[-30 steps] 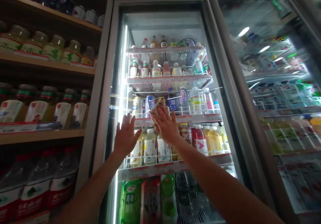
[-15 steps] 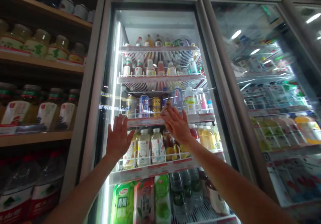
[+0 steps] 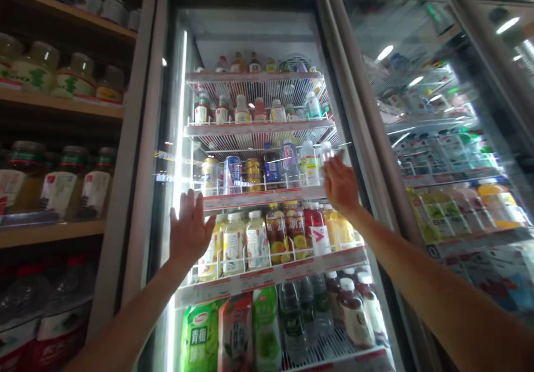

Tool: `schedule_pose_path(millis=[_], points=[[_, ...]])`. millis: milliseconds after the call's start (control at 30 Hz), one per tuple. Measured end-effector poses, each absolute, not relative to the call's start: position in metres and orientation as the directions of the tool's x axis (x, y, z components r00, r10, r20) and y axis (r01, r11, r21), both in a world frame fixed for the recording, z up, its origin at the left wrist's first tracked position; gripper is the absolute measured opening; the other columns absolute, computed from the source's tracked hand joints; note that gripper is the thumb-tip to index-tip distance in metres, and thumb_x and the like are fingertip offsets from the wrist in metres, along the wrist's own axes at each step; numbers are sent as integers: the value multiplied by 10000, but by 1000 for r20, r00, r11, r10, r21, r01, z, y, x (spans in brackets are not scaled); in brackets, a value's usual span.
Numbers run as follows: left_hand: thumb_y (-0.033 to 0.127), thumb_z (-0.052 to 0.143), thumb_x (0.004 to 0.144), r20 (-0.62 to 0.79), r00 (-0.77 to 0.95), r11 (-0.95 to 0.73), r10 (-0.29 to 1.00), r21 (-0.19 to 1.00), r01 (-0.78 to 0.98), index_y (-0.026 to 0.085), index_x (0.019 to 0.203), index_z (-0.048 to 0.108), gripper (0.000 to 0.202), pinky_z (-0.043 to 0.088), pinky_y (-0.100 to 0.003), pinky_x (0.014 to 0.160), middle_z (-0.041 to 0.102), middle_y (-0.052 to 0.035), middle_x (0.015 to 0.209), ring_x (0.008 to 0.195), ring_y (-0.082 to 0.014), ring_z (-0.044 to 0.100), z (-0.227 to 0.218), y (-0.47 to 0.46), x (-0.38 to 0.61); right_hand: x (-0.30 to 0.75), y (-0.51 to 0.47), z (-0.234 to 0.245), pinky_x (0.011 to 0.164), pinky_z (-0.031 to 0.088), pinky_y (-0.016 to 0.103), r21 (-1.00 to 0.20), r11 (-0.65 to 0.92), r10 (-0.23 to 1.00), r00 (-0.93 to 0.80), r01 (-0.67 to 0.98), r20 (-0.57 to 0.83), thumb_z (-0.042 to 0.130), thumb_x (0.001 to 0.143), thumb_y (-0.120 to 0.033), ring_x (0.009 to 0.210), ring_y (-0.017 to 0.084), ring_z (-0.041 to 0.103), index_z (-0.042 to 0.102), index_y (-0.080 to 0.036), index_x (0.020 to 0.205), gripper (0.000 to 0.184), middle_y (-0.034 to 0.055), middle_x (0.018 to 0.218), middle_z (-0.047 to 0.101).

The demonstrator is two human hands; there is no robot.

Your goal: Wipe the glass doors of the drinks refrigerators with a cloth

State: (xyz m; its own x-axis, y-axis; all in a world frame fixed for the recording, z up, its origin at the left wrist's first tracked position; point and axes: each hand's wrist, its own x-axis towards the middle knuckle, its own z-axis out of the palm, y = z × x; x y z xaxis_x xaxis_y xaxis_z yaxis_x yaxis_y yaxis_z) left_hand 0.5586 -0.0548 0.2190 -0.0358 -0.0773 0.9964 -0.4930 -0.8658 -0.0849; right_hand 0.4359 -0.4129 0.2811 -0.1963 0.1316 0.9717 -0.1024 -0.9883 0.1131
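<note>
Both of my hands are raised before the glass door [image 3: 267, 30] of a lit drinks fridge. At the lower left of the door, my left hand [image 3: 191, 228] has its fingers stretched and holds nothing. Pale juice bottles [image 3: 234, 241] stand on the shelf just right of it. My right hand [image 3: 341, 184], also open and slightly blurred, is at the right side of the door, in front of the can shelf's right end. Near it stands a clear bottle with a yellow-green label [image 3: 309, 163]. I cannot tell whether either hand touches the glass.
Wooden shelves [image 3: 54, 228] with jars and bottles line the left side. Inside the fridge are a blue can [image 3: 232, 174], dark tea bottles [image 3: 277, 230] and green pouches [image 3: 199, 336]. A metal door frame [image 3: 354, 88] separates it from more glass-doored fridges on the right.
My right hand has swept right, from the middle of the door to its right side, uncovering the bottles behind. My left hand stays nearly still. The view has shifted slightly.
</note>
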Motion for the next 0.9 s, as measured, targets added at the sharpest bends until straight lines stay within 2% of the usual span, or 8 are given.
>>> schedule_pose_path(millis=[67, 133, 267, 333, 533, 733, 800, 900], points=[[471, 192, 886, 997, -31, -862, -66, -72, -501, 115, 1414, 171, 638, 116, -540, 1086, 175, -160, 1485, 1380, -284, 98, 219, -56, 559, 434, -420, 276, 996, 301, 535, -101, -991, -66, -333, -91, 941, 310, 866, -224, 1285, 303, 329, 464, -86, 1265, 449, 177, 1318, 453], [468, 194, 886, 998, -26, -860, -64, -69, -506, 108, 1412, 178, 639, 115, -539, 1086, 177, -166, 1483, 1380, -286, 99, 219, -56, 559, 441, -399, 268, 997, 289, 561, -140, -988, -105, -370, -69, 923, 314, 863, -210, 1308, 317, 286, 446, -88, 1283, 457, 178, 1338, 428], [481, 191, 885, 997, -24, -857, -68, -71, -511, 100, 1406, 202, 646, 122, -546, 1082, 186, -174, 1479, 1377, -296, 112, 219, -55, 557, 464, -324, 246, 1082, 251, 439, 397, -917, 398, -47, -37, 916, 376, 846, -189, 1357, 207, 200, 432, -249, 1306, 467, 23, 1400, 388], [479, 199, 885, 998, -21, -852, -63, -65, -520, 111, 1407, 205, 638, 124, -551, 1081, 187, -168, 1480, 1375, -298, 117, 217, -57, 555, 462, -321, 240, 1085, 251, 419, 485, -874, 484, 31, -31, 874, 408, 838, -196, 1355, 195, 206, 454, -280, 1285, 457, -6, 1411, 374], [426, 210, 899, 1000, 5, -838, 21, 20, -546, 127, 1406, 215, 589, 118, -566, 1077, 197, -168, 1476, 1376, -292, 120, 213, -68, 549, 436, -392, 243, 972, 308, 582, -111, -991, -80, -326, -78, 942, 393, 833, -200, 1304, 346, 284, 476, -157, 1274, 450, 138, 1451, 272], [444, 233, 897, 1000, 17, -842, -5, 5, -540, 111, 1405, 209, 608, 142, -568, 1069, 183, -184, 1476, 1376, -305, 106, 202, -69, 547, 455, -336, 212, 1053, 280, 474, 280, -956, 288, -100, -86, 952, 383, 861, -207, 1352, 241, 222, 434, -227, 1306, 449, 68, 1420, 358], [457, 248, 895, 1000, -1, -844, -22, -19, -537, 132, 1416, 166, 620, 148, -561, 1070, 174, -177, 1481, 1378, -296, 103, 192, -72, 547, 448, -356, 204, 1044, 283, 489, 230, -964, 248, -128, -135, 960, 369, 872, -216, 1335, 240, 266, 401, -233, 1328, 457, 71, 1400, 392], [458, 265, 895, 999, -33, -845, -15, -31, -535, 158, 1428, 96, 634, 126, -555, 1078, 148, -160, 1492, 1382, -284, 78, 180, -80, 549, 438, -402, 201, 991, 305, 562, -42, -984, 14, -312, -172, 950, 346, 884, -244, 1310, 299, 304, 355, -203, 1360, 477, 118, 1383, 406]])
